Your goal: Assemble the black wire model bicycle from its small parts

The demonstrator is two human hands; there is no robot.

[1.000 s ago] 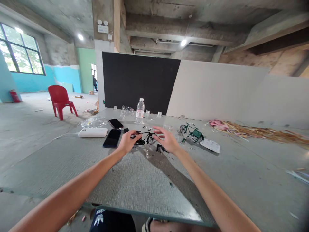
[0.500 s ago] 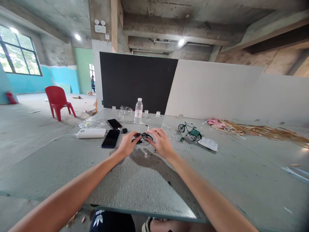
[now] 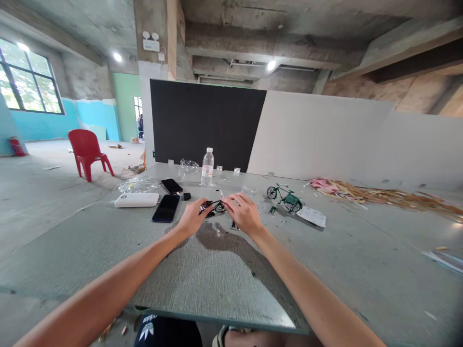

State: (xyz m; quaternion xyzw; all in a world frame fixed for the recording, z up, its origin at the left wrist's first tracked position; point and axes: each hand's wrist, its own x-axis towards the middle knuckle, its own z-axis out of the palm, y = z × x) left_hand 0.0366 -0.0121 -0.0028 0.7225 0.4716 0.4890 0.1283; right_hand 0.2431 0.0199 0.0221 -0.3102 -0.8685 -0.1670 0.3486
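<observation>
A black model bicycle (image 3: 219, 208), partly hidden by fingers, is held between my two hands just over the table. My left hand (image 3: 193, 217) is closed on its left end. My right hand (image 3: 245, 215) pinches its right side near the wheel, with thumb and fingertips together. Small dark parts (image 3: 234, 225) lie just under my right hand. Off to the right, a green model bicycle (image 3: 285, 196) stands on its wheels, and a small green piece (image 3: 272, 210) lies in front of it.
Left of my hands are a dark phone (image 3: 166, 208), another phone (image 3: 171, 186), a white power bank (image 3: 136, 200) and a small black block (image 3: 186, 196). A water bottle (image 3: 207, 167) stands behind. A white sheet (image 3: 311, 216) lies right, by wood strips (image 3: 383, 194).
My right hand has shifted its fingertips on the black model bicycle, covering more of the wheel. The small dark parts under that hand show more. My left hand stays about where it was.
</observation>
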